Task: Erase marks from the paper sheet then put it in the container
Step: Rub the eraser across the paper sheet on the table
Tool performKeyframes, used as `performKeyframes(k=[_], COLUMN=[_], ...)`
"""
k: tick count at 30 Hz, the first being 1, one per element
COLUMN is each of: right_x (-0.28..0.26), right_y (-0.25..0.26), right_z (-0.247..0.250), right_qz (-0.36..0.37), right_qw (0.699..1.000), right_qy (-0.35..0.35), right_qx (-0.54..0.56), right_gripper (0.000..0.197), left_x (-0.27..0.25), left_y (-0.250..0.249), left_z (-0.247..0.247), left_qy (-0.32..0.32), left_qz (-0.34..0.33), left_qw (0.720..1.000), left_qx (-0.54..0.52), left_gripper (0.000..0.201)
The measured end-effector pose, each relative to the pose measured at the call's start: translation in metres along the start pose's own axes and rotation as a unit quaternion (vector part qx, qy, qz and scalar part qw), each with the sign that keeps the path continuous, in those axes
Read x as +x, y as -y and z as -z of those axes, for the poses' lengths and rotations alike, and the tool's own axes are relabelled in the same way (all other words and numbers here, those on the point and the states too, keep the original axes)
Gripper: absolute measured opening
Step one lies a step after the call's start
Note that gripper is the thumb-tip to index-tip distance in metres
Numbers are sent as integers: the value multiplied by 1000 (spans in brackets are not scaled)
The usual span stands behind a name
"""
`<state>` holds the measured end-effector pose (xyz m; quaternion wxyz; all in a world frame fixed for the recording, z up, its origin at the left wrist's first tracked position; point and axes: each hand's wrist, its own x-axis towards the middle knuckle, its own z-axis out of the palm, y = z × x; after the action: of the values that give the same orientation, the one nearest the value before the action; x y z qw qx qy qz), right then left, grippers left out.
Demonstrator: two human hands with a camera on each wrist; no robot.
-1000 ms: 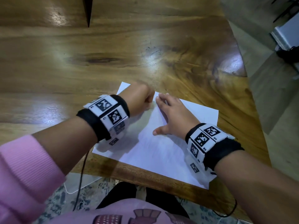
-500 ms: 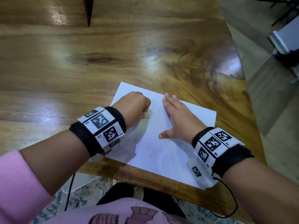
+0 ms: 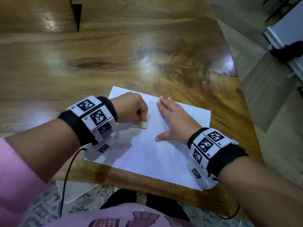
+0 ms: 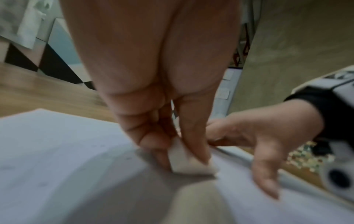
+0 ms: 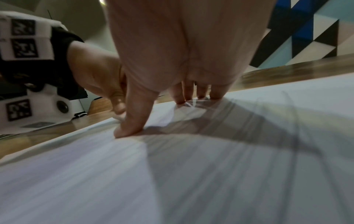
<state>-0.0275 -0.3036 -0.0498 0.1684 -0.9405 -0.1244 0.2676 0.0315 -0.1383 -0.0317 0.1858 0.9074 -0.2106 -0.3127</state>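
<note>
A white paper sheet point(image 3: 152, 154) lies at the near edge of the wooden table point(image 3: 114, 63), one corner hanging over it. My left hand point(image 3: 132, 110) pinches a small white eraser point(image 4: 184, 160) between thumb and fingers and presses it onto the sheet point(image 4: 57, 151). In the head view only the eraser's tip point(image 3: 146, 124) shows under the fist. My right hand point(image 3: 173, 120) lies flat on the paper just right of the eraser, fingers straight, thumb spread, holding the sheet point(image 5: 191, 174) down. Faint pencil marks on the paper are hard to make out. No container shows.
The table's right edge point(image 3: 237, 99) curves away to a grey floor. A dark upright wooden piece point(image 3: 76, 15) stands at the far left of the table. A white flat object point(image 3: 73, 190) lies on the patterned rug below the table edge. Cables hang from both wristbands.
My left hand with the eraser has slid back toward me and slightly right across the sheet. The right hand has stayed flat on the paper, shifting only a little.
</note>
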Motion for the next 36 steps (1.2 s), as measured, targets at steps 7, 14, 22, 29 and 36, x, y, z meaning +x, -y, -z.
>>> performKeyframes(k=[7,14,22,29,36], right_x=[1,-1,0,0,0], right_y=[1,1,0,1,1], right_z=[-1,-1,-2,0,0], right_qz=[2,2,1,1,0], right_qw=[1000,1000,1000,1000,1000], right_qy=[1,2,1,-1,1], right_qx=[-7,0,0,2,2], right_gripper=[116,116,115,114,115], left_x=[8,12,11,13,-10], left_y=[-6,-9,-7,-11,-2], left_z=[-2,1,-1,-5,-16], left_qy=[-137,-190,-187,-89,1], left_qz=[2,-5,12,-40,-64], left_qw=[991,982,982,995,997], left_qx=[0,-17,-14,7,36], left_gripper=[5,5,6,6,6])
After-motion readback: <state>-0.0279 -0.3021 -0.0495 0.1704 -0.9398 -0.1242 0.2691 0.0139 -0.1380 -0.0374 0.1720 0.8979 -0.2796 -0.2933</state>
